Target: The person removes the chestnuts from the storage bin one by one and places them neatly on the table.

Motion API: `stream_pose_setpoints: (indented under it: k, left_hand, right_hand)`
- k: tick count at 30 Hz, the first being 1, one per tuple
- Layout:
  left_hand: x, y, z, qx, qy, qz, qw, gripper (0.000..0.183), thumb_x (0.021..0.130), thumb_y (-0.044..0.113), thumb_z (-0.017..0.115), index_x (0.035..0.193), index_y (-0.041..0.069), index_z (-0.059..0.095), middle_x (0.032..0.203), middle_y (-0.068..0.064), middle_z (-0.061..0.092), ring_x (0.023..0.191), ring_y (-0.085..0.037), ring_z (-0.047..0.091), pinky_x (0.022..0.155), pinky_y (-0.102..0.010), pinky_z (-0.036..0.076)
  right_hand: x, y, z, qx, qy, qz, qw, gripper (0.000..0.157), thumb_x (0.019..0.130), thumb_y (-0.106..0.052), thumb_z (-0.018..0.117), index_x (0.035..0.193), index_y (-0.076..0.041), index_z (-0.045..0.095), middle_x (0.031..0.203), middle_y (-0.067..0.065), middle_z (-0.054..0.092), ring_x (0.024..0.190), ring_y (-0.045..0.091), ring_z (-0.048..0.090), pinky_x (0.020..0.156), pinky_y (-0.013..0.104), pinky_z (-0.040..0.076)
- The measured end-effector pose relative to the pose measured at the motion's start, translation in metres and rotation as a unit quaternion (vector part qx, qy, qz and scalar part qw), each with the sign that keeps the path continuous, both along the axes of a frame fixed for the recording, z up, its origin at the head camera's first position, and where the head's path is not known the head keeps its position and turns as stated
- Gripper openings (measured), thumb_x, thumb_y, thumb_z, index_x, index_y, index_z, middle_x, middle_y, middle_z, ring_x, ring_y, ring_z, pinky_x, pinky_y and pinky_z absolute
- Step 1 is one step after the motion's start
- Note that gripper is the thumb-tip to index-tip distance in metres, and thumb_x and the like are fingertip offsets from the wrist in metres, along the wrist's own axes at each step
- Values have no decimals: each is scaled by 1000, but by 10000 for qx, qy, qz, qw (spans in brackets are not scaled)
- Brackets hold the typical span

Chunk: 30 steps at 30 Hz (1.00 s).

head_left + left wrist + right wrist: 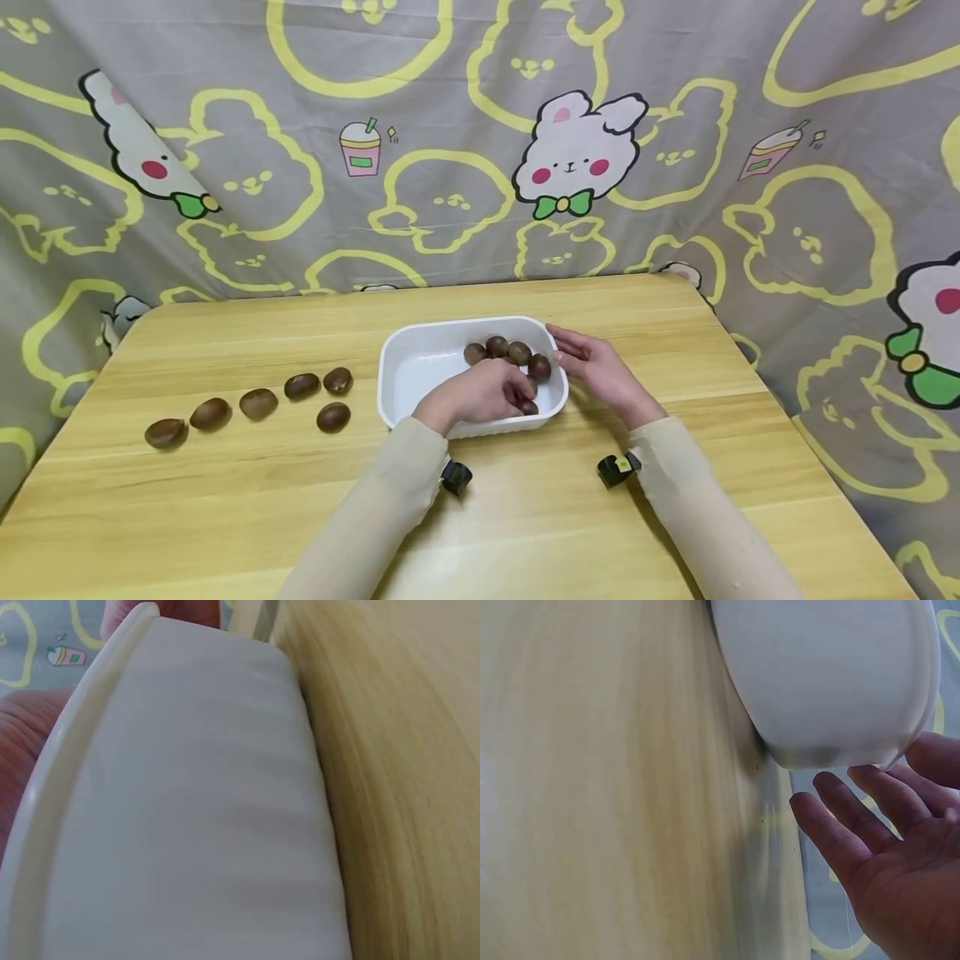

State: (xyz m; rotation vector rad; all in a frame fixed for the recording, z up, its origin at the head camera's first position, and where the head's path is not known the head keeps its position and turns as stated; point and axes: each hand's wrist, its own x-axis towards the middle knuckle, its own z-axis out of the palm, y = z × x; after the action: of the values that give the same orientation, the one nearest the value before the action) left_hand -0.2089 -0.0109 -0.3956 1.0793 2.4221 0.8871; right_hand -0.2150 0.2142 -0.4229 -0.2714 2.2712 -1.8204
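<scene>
A white tray [408,354] stands on the table, with several brown chestnuts [497,347] gathered in its right part. My left hand [480,392] reaches over the near rim, its curled fingers and thumb at a chestnut [528,407] by the near right corner. The fingertips are partly hidden. In the left wrist view the tray wall covers most of that hand [30,739]. My right hand [600,371] rests against the tray's right end. Its fingers look mostly straight in the right wrist view, touching the rim from outside [900,847].
On the table left of the tray lie several more chestnuts [258,403], most in a slanting row, with one [333,417] nearer me. The wooden table [225,525] ends at a patterned curtain [450,200] behind and at the right.
</scene>
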Motion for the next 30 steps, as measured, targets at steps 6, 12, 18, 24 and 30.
stream_pose_setpoints:
  k: [6,12,18,24,30]
  left_hand:
    - [-1,-1,-3,-157,163,-42,9997,13,84,5,77,97,7,77,92,1,67,89,-10,60,81,-19,47]
    - [-2,-2,-3,-114,37,-14,9999,8,84,3,77,90,8,76,84,3,69,80,-7,62,75,-19,49]
    - [-1,-4,-1,-136,-28,125,9998,11,82,4,78,91,10,75,85,5,67,81,-6,62,76,-19,49]
    - [-2,-9,4,16,-6,452,9990,20,79,4,79,98,8,73,89,4,68,83,-11,63,77,-22,49]
    - [-3,-15,7,370,35,803,9961,26,80,8,82,104,9,73,97,3,67,87,-13,60,79,-25,48]
  right_hand:
    - [-1,0,0,36,-2,-11,10000,50,99,-9,59,146,-3,45,144,17,47,130,31,47,97,33,46]
    - [-3,0,0,-31,4,-7,10000,50,99,-8,59,146,-2,44,144,17,47,130,30,47,96,31,46]
    - [-1,0,-1,-4,40,-2,10000,50,99,-7,59,146,-2,44,143,20,48,130,31,47,97,32,46]
    - [-1,-1,0,6,34,-28,10000,51,99,-8,59,147,-2,43,142,22,48,130,32,46,96,32,46]
    - [0,0,-1,77,47,-37,10000,51,99,-10,60,147,-4,44,142,20,49,131,30,46,99,33,44]
